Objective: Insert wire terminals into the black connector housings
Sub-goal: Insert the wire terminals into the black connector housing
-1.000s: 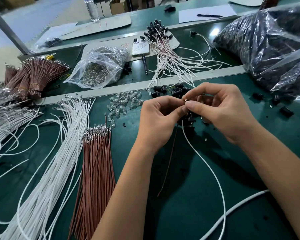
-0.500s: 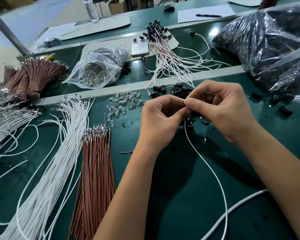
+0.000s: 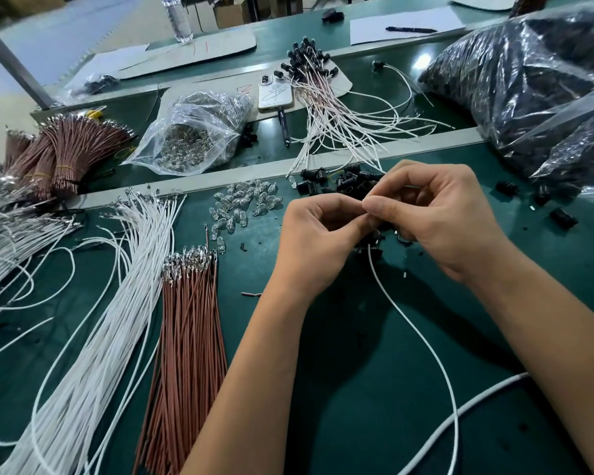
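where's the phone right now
In the head view the phone lies face down at upper centre on the far bench, between the clear bag of small parts and the finished white wires.

Bright overhead light; glare on crinkled black plastic bags [image 3: 528, 87]; soft forearm shadows; wide-angle bending, blurred upper-left corner.
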